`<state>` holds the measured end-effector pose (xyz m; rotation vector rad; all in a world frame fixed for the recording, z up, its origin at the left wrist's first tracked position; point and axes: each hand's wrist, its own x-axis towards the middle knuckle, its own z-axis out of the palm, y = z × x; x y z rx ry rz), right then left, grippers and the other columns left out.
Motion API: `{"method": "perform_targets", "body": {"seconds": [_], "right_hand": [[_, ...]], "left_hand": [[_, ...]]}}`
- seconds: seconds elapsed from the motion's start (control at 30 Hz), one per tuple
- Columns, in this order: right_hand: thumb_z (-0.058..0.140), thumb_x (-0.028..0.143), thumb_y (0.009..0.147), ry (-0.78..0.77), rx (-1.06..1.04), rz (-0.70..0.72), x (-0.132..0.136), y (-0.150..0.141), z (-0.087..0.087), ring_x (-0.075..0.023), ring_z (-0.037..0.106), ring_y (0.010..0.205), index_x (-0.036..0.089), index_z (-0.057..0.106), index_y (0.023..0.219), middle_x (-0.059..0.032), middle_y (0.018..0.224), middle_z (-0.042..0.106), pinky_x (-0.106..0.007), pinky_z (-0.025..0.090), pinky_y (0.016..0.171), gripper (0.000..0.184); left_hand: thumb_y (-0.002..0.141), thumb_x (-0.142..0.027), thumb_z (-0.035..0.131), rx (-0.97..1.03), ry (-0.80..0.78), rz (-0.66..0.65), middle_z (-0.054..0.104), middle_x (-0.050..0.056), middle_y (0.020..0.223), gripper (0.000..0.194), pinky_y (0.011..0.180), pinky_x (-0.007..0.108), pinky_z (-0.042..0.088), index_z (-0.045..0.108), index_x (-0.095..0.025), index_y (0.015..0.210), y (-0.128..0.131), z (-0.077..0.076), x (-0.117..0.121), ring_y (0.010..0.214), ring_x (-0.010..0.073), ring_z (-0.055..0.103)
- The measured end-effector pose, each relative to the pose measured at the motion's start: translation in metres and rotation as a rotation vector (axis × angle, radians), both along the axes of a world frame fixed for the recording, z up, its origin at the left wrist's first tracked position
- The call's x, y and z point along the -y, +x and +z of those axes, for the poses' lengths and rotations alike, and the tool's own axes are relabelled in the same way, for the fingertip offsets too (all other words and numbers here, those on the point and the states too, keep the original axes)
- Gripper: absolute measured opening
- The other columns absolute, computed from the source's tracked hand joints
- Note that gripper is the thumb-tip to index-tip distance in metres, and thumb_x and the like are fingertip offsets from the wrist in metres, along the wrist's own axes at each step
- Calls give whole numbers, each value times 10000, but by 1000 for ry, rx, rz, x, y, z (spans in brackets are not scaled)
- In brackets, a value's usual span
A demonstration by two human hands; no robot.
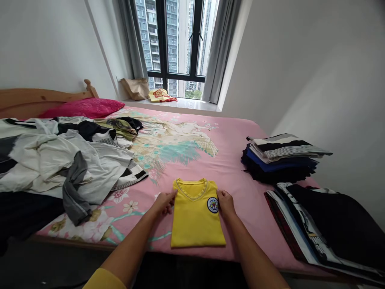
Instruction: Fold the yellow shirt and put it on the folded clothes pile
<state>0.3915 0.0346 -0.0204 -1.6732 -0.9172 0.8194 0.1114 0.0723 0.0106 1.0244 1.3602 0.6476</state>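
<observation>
A folded yellow shirt (195, 216) with a round badge on its chest lies near the front edge of a bed with a pink sheet (228, 140). My left hand (164, 202) rests against the shirt's left upper edge, its fingers curled at the fold. At the right upper edge by the badge, my right hand (225, 202) presses in the same way, fingers tucked at the side. Whether either hand grips the cloth or only touches it is unclear.
A heap of unfolded white, grey and black clothes (60, 160) covers the bed's left side, with a pink pillow (84, 107) behind. Folded stacks (279, 158) sit at the right, and flat dark garments (325, 224) lie at the near right. A paper bag (136, 88) stands on the windowsill.
</observation>
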Motion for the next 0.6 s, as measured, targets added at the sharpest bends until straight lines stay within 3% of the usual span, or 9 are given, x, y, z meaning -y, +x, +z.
{"method": "perform_targets", "body": {"seconds": [0.13, 0.27, 0.37, 0.43, 0.53, 0.6], "right_hand": [[520, 563, 697, -7, 34, -10, 1, -2, 0, -164, 546, 620, 162, 616, 673, -17, 635, 634, -239, 399, 551, 412], [512, 545, 711, -13, 87, -44, 4, -3, 6, -188, 569, 666, 152, 636, 759, -44, 697, 649, -260, 424, 596, 415], [495, 522, 747, 0, 164, -121, 11, -11, 22, -218, 588, 805, 141, 604, 1001, -96, 917, 647, -302, 453, 710, 470], [450, 486, 805, 130, 322, -129, 19, -27, 34, -239, 556, 971, 138, 534, 1135, -132, 1091, 588, -353, 439, 846, 486], [382, 391, 885, 405, 641, 42, 36, -69, 43, -244, 427, 1199, 134, 464, 1221, -151, 1244, 499, -426, 332, 1025, 431], [404, 355, 892, 442, 823, 167, 50, -98, 37, -259, 325, 1296, 131, 410, 1289, -161, 1342, 427, -476, 260, 1073, 456]], "left_hand": [[605, -619, 657, -57, -32, -102, 443, -56, 368, 473, 268, 190, 156, 468, -185, 622, -4, 0, 22, 252, 110, 420], [678, -637, 552, -31, -75, -98, 453, -65, 420, 458, 287, 184, 159, 485, -184, 677, -3, 2, 24, 263, 64, 342], [679, -573, 576, 5, -88, -88, 385, -90, 400, 401, 307, 180, 135, 452, -192, 655, -1, 2, 21, 272, 43, 271], [646, -473, 638, 32, -82, -85, 343, -103, 383, 347, 320, 177, 116, 427, -197, 637, 0, 2, 20, 280, 38, 257], [624, -355, 646, 98, -90, -89, 329, -110, 387, 259, 334, 172, 104, 449, -193, 671, -1, 4, 22, 294, 32, 244], [617, -311, 621, 165, -110, -104, 313, -119, 403, 221, 342, 169, 89, 485, -194, 746, -3, 6, 23, 301, 28, 216]]}}
